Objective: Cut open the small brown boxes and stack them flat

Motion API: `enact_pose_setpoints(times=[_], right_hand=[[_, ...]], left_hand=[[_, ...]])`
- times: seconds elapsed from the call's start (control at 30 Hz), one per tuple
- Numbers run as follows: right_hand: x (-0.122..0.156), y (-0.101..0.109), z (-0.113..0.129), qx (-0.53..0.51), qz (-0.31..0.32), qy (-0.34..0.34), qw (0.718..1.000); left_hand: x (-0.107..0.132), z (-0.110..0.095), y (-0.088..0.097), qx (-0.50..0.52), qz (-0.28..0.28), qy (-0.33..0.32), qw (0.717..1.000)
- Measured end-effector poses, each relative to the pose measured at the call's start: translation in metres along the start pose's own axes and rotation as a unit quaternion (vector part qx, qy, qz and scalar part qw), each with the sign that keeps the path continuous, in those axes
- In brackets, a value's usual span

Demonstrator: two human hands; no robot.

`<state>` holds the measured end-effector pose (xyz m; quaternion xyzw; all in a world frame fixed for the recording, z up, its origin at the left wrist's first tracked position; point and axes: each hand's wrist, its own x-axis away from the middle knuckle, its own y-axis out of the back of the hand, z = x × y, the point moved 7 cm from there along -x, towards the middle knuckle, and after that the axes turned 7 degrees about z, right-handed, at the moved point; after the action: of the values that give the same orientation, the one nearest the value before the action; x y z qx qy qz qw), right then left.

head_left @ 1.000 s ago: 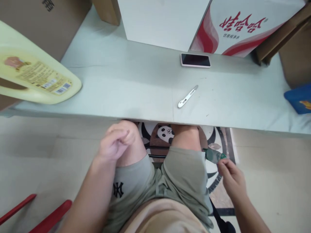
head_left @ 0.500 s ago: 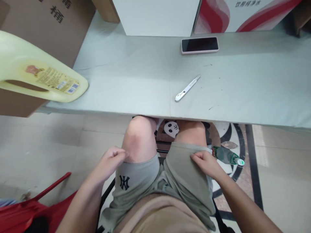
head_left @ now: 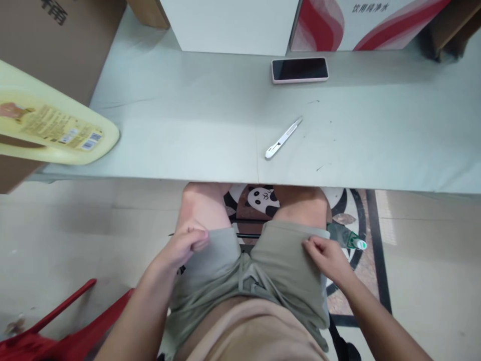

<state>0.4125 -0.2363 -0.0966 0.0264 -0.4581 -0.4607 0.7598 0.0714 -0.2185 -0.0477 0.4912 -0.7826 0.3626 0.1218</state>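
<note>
I sit at a pale table (head_left: pixel 195 140) and look down at my lap. My left hand (head_left: pixel 184 246) pinches the hem of my grey-green shorts (head_left: pixel 263 271) on the left thigh, fingers closed on the cloth. My right hand (head_left: pixel 326 255) grips the hem on the right thigh the same way. A green plastic bottle (head_left: pixel 347 239) lies on the floor just beyond my right hand. On the table ahead lie a white utility knife (head_left: pixel 282 139) and a phone in a pink case (head_left: pixel 299 69), both out of my hands' reach.
A pale yellow jug (head_left: pixel 48 130) lies on its side at the table's left edge. Cardboard boxes (head_left: pixel 56 45) and a white and red carton (head_left: pixel 338 25) stand along the back. A panda-pattern mat (head_left: pixel 263 199) shows under the table, a red chair (head_left: pixel 56 326) at lower left.
My right hand moved from beside the bottle onto the right shorts leg. My left hand came off the knee and pulled the left hem forward over the thigh.
</note>
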Motion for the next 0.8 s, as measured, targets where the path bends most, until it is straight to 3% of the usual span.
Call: enact_pose_setpoints(times=[0.1, 0.2, 0.27, 0.43, 0.6, 0.8], right_hand=[[0.002, 0.009, 0.019, 0.158, -0.054, 0.015, 0.986], [-0.008, 0.005, 0.040, 0.341, -0.004, -0.020, 0.940], [-0.016, 0.003, 0.051, 0.399, 0.034, -0.044, 0.915], [-0.023, -0.001, 0.068, 0.425, 0.090, -0.067, 0.898], [-0.022, -0.001, 0.076, 0.420, 0.106, -0.092, 0.896], [-0.040, 0.014, 0.092, 0.470, 0.099, -0.122, 0.868]], left_hand=[[-0.028, 0.021, -0.008, 0.062, 0.081, 0.025, 0.994], [-0.049, 0.041, -0.014, 0.120, 0.141, 0.044, 0.982], [-0.056, 0.048, -0.016, 0.152, 0.169, 0.048, 0.973], [-0.056, 0.053, -0.013, 0.206, 0.214, 0.046, 0.954], [-0.050, 0.052, -0.007, 0.238, 0.237, 0.033, 0.941], [-0.050, 0.051, -0.010, 0.254, 0.254, 0.031, 0.933]])
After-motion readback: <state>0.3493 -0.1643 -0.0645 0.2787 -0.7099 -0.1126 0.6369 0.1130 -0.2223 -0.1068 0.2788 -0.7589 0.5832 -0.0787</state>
